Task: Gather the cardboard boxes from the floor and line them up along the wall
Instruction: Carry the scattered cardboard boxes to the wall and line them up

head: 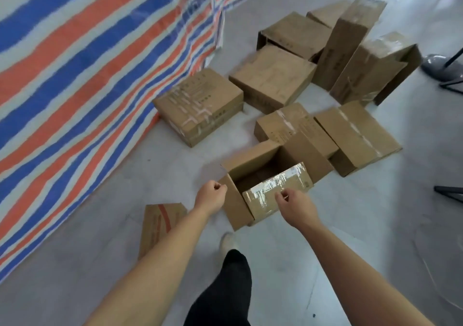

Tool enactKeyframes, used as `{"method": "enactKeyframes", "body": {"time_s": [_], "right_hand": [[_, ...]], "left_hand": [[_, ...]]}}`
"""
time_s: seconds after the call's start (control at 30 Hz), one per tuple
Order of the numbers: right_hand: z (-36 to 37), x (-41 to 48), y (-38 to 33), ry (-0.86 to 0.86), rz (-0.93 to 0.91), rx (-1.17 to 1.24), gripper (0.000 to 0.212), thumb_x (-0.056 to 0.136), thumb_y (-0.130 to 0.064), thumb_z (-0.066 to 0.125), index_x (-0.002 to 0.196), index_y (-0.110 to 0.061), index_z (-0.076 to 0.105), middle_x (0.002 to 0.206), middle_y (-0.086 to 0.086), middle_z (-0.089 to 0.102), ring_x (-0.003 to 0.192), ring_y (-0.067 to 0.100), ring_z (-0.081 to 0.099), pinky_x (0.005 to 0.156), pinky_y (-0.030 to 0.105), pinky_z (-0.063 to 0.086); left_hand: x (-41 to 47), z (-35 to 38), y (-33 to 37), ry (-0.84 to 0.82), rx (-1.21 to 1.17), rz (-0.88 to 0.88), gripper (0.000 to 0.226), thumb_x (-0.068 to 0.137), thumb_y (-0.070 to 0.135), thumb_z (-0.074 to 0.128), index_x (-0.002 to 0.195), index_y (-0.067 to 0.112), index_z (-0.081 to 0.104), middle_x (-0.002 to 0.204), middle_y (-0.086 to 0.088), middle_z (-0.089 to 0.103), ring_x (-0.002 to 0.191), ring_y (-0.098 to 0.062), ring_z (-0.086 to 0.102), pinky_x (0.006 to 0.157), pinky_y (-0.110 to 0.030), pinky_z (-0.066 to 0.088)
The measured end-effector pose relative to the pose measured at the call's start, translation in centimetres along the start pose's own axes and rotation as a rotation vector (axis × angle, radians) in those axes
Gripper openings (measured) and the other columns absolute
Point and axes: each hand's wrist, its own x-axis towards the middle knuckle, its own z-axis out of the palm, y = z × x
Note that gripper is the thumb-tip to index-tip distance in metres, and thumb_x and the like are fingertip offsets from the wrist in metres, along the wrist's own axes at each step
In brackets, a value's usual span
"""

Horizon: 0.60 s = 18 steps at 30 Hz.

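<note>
Reaching down at open box (236, 208), on floor dead ahead and well off the tarp (75, 75) on the left. Left hand (211, 195) is curled, holds nothing, just beside the box's left corner. Right hand (292, 201) is curled over taped flap (298, 179); can't tell if it's pinching. Hands straddle the near end, and the box's long axis runs away up-right. My read: wall side is left, so the left hand leads. One box (198, 105) already sits against the tarp.
</note>
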Motion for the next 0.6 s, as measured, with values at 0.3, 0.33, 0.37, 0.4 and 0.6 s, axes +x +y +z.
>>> {"method": "enactKeyframes", "body": {"time_s": [0.3,0.33,0.37,0.4,0.6], "right_hand": [[1.4,19.9,1.8,-0.216,0.093,-0.077,0.031,0.099,-0.033,0.051,0.123,-0.017,0.063,0.106,0.002,0.07,0.09,0.02,0.062,0.076,0.033,0.052],[2.2,22.0,2.4,-0.24,0.098,-0.08,0.034,0.098,-0.032,0.051,0.127,-0.017,0.061,0.115,0.005,0.068,0.098,0.022,0.063,0.081,0.034,0.052],[3.4,23.7,3.1,-0.265,0.1,-0.085,0.036,0.098,-0.031,0.052,0.131,-0.017,0.057,0.123,0.007,0.065,0.104,0.024,0.063,0.086,0.036,0.051],[5.0,25.9,4.1,-0.303,0.099,-0.1,0.039,0.098,-0.031,0.053,0.134,-0.017,0.054,0.131,0.008,0.06,0.11,0.026,0.061,0.09,0.037,0.05],[15.5,35.9,10.1,-0.51,-0.073,-0.379,0.061,0.092,-0.026,0.06,0.147,-0.02,0.035,0.151,0.011,0.036,0.135,0.03,0.041,0.107,0.043,0.04]], "left_hand": [[17.9,5.9,5.1,-0.119,0.019,-0.217,0.021,0.097,0.027,0.051,0.079,0.017,0.048,0.089,-0.009,0.058,0.085,-0.025,0.059,0.074,-0.036,0.048],[19.9,6.8,4.9,-0.107,-0.002,-0.244,0.018,0.096,0.028,0.053,0.081,0.019,0.049,0.093,-0.008,0.059,0.089,-0.025,0.062,0.077,-0.038,0.05],[21.6,7.7,4.4,-0.1,-0.015,-0.272,0.015,0.096,0.028,0.054,0.083,0.021,0.049,0.096,-0.008,0.06,0.091,-0.025,0.062,0.078,-0.039,0.051],[23.6,8.9,3.6,-0.091,-0.039,-0.299,0.013,0.095,0.027,0.055,0.084,0.023,0.049,0.1,-0.008,0.06,0.091,-0.025,0.062,0.079,-0.038,0.051],[34.0,16.1,-4.0,-0.04,-0.097,-0.572,0.066,0.094,0.034,0.058,0.149,0.015,0.028,0.146,-0.011,0.044,0.127,-0.031,0.05,0.106,-0.047,0.045]]}}
